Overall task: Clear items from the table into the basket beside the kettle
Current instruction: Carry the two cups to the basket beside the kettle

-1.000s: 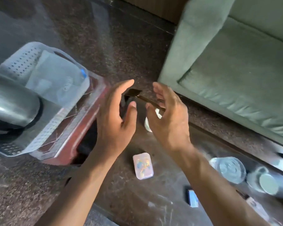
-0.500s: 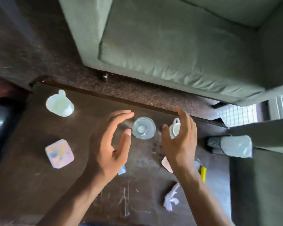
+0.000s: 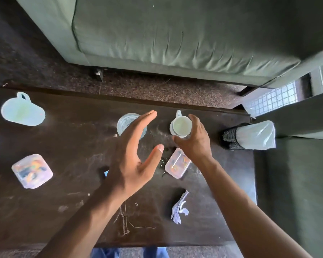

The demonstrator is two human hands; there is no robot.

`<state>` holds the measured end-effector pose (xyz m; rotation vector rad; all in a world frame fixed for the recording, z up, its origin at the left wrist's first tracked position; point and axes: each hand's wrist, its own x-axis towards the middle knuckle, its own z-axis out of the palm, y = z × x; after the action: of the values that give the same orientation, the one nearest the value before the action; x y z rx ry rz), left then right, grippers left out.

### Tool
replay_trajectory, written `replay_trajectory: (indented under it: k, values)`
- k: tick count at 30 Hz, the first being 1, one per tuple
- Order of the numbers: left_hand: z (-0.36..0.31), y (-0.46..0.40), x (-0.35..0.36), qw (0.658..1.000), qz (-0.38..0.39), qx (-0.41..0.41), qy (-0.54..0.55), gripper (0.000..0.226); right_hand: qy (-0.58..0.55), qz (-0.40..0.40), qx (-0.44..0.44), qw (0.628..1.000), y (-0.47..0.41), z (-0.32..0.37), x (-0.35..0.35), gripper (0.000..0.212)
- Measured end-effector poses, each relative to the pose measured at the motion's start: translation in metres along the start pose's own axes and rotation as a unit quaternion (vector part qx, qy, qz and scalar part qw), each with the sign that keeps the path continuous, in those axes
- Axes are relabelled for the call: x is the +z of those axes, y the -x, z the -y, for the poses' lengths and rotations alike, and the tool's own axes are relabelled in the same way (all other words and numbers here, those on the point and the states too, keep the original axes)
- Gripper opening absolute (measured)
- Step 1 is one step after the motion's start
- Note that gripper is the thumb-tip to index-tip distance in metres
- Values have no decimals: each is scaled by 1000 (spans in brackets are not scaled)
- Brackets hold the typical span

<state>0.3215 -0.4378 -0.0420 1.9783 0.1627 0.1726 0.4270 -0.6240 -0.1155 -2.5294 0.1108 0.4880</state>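
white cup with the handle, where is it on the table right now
In the head view the white cup stands near the table's far edge, right of centre, with the right hand around it.

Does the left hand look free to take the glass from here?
Probably yes. The left hand is open and holds nothing, its fingers already over the glass, with nothing between them. The right hand is off at the cup.

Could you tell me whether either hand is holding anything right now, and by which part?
The right hand curls round the small white cup by its side wall, not its handle. The left hand holds nothing.
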Motion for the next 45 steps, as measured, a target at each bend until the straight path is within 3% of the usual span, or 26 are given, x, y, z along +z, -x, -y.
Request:
replay_trajectory:
  k: [4, 12, 23, 33, 39, 45]
  values:
    - [3, 2, 9, 999, 19, -25, 20, 71, -5, -27, -22, 999, -7, -5, 4, 73]
    - [5, 6, 11, 998, 30, -35, 43, 76, -27, -50, -54, 997, 1, 8, -18, 65]
    - [13, -6, -30, 998, -7, -8, 55, 88, -129, -42, -146, 980, 43, 114, -65, 65]
    - [23, -12, -81, 985, -111, 15, 128, 91, -158, 11, -215, 964, 84, 204, -37, 63]
    - [36, -10, -108, 954, -197, -19, 224, 83, -150, 38, -225, 962, 102, 242, -12, 66]
    - [55, -8, -147, 959, -236, -2, 161, 73, -146, 72, -228, 960, 108, 273, 13, 67]
